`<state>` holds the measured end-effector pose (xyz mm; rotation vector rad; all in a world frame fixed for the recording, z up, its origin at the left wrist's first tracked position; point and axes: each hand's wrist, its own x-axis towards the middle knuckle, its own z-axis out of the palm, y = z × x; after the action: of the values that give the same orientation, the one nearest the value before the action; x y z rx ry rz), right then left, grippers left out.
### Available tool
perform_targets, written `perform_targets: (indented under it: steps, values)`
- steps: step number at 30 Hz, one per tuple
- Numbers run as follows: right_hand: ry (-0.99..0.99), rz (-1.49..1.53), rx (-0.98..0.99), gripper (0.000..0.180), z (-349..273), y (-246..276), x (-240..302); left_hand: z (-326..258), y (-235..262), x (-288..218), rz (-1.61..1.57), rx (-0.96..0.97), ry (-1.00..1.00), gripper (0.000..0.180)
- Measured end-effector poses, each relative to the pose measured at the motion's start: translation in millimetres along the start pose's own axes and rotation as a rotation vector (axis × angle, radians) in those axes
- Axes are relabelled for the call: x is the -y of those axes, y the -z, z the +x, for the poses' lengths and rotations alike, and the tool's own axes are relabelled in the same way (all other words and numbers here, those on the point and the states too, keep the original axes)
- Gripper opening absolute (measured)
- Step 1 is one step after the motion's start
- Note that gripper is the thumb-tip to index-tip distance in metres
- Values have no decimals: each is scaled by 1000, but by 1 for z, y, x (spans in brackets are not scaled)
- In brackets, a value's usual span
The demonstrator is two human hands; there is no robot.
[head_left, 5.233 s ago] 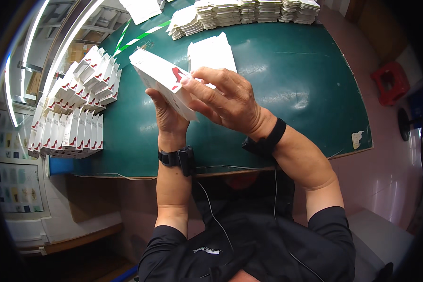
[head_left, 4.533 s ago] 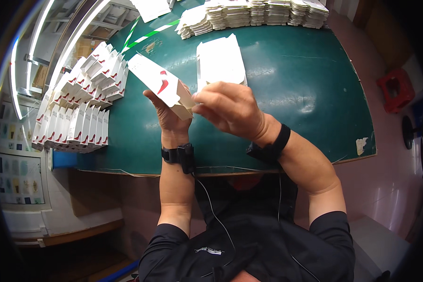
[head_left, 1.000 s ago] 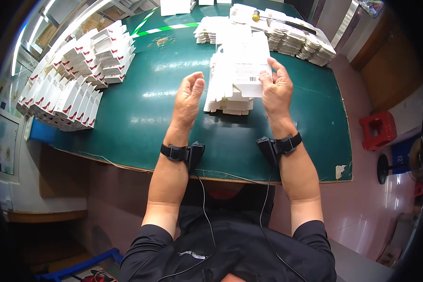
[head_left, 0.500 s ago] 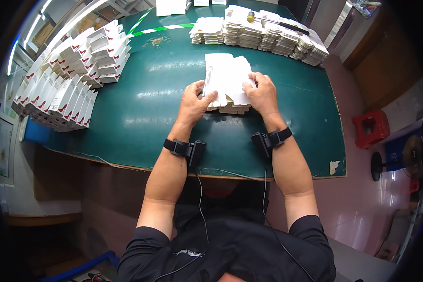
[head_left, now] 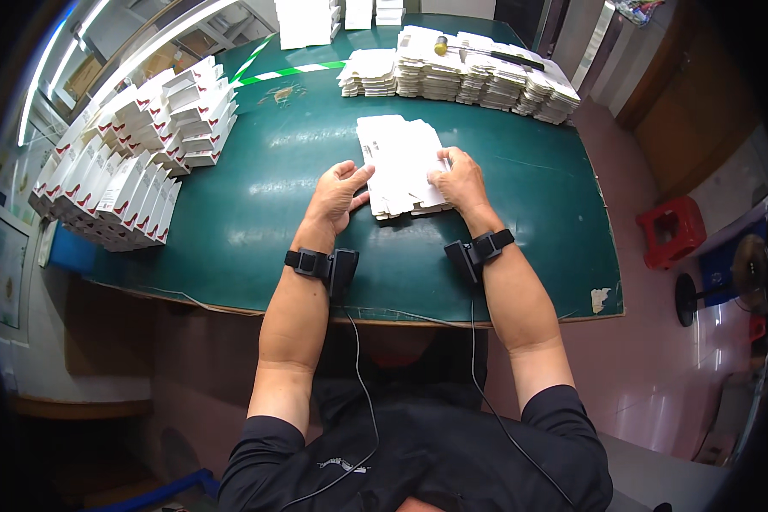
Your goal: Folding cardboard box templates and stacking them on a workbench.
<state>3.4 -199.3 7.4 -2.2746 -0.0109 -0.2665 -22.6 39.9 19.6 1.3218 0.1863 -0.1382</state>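
A pile of flattened white cartons [head_left: 398, 162] lies on the green table in front of me, its edges slightly uneven. My left hand [head_left: 340, 196] is just off the pile's left side, fingers spread and holding nothing. On the opposite side, my right hand [head_left: 461, 182] grips the pile's right edge, thumb toward the top and fingers curled by the side. The fingers' undersides are hidden there.
Stacked flattened cartons [head_left: 435, 81] line the table's far right, with a yellow-ended tool [head_left: 442, 45] on top. Assembled white boxes [head_left: 136, 192] with red marks crowd the left end. More white boxes [head_left: 303, 21] stand at the back. A red stool [head_left: 672, 230] is beyond the right edge.
My left hand has let go of the pile and drawn away to its left, fingers opening. The right hand stays at the right edge. The whole view has shifted slightly.
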Motion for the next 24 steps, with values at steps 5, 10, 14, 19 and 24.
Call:
perform_targets:
  steps: [5, 10, 14, 19, 24]
  values:
    - [-25, 91, 67, 52, -1, -8, 4, 13, -10, 4, -124, 217, 23, 78]
    - [68, 242, -3, 64, -2, -13, 3, 14, -32, 2, 62, 49, -152, 67]
    - [88, 560, 0, 74, -4, -10, 11, 1, -31, -1, -59, 142, -338, 62]
    - [234, 831, 43, 64, -6, -4, 17, 4, -21, -2, 150, 232, -609, 54]
    - [317, 758, 61, 58, -10, -10, 16, 6, -19, 5, 263, 238, -576, 58]
